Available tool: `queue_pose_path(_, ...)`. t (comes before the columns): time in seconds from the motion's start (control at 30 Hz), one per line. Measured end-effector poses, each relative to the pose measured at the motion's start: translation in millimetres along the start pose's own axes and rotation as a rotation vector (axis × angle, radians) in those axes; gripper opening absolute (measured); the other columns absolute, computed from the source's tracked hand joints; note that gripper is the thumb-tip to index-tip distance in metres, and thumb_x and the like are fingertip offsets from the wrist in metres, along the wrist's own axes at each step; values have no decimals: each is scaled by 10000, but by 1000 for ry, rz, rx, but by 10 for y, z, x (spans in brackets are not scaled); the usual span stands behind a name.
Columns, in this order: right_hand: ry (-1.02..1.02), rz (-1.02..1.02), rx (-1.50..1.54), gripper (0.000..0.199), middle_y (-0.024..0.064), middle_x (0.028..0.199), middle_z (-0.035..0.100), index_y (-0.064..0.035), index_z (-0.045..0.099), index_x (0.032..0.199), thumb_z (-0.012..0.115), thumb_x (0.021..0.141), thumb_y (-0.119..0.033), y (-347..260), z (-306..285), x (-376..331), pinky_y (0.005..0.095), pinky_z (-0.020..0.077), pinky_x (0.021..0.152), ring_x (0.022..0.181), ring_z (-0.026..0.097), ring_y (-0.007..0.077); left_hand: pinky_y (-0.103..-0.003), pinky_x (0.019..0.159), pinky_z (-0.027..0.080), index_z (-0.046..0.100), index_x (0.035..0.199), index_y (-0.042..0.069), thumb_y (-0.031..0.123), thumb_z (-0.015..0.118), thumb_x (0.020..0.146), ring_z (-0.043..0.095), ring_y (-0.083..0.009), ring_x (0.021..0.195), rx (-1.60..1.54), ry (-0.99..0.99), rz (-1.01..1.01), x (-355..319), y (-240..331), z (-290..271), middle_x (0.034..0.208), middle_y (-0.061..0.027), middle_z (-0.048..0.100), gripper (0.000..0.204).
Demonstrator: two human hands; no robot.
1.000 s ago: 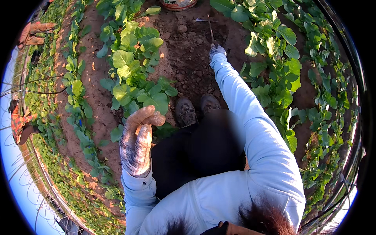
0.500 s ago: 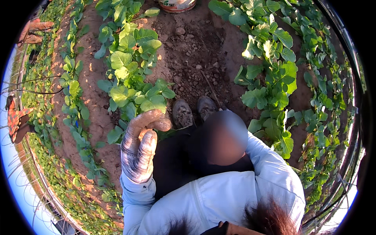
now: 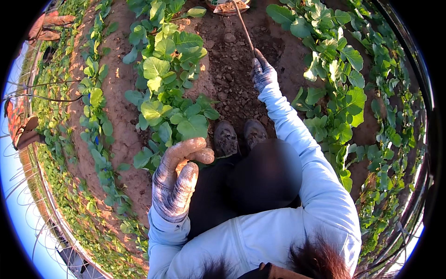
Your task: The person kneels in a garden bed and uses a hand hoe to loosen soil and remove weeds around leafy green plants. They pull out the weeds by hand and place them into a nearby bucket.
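Note:
My right hand [image 3: 264, 72], in a grey knit glove, is stretched forward over the furrow. It is closed around the thin brown handle of a hoe [image 3: 243, 26]. The tool's flat, pale-edged head [image 3: 228, 6] shows at the upper edge, in front of a bucket [image 3: 216, 3] that is mostly cut off. My left hand [image 3: 180, 179], in a soiled, checked glove, is raised beside the leafy row on the left. Its fingers are curved and the thumb stands apart from them, with nothing visible between. Broad green leafy plants [image 3: 193, 126] grow just beyond it.
My dirt-covered shoes [image 3: 226, 138] stand in the cloddy furrow [image 3: 227, 83]. Another leafy row [image 3: 346, 109] runs along the right. Further rows lie to the left, with a thin dark curved rod [image 3: 51, 97] and parts of other people [image 3: 18, 123] at the far left.
My right arm has swung out from behind the blurred round area and reaches forward, lifting the hoe toward the bucket. My left hand keeps its curved pose; the view has shifted slightly.

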State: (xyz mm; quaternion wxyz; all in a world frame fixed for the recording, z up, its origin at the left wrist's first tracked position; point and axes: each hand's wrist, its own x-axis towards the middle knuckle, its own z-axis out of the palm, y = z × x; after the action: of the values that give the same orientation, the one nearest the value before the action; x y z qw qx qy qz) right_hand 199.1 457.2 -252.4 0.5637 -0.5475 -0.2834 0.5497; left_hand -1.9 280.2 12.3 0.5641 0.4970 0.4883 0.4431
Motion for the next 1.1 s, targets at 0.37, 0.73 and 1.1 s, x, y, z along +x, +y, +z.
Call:
queue_pose_path(0.37,-94,282,-450,329,-20,763,538,-201,500,1235,468,911,-249,-219,291,293,261,382,470,538,411,104,-318,844,400,464,1157,-46,176,512,864,546,-184,908,-24,2,-32,37,36,12,958,-142,581,370)
queue_pose_path(0.73,-66,184,-769,329,99,948,613,-204,545,1183,527,870,-304,288,179,872,246,436,697,719,495,168,-318,850,396,464,1169,-29,171,513,861,543,-170,881,19,-79,-49,93,46,-22,948,-124,579,371)
queue_pose_path(1.1,38,416,-587,277,62,906,547,-54,539,1114,508,890,-215,1346,-436,99,224,465,640,759,484,129,-300,831,401,464,1169,-30,180,506,866,534,-153,879,-5,-84,-22,90,52,102,933,-113,579,370)
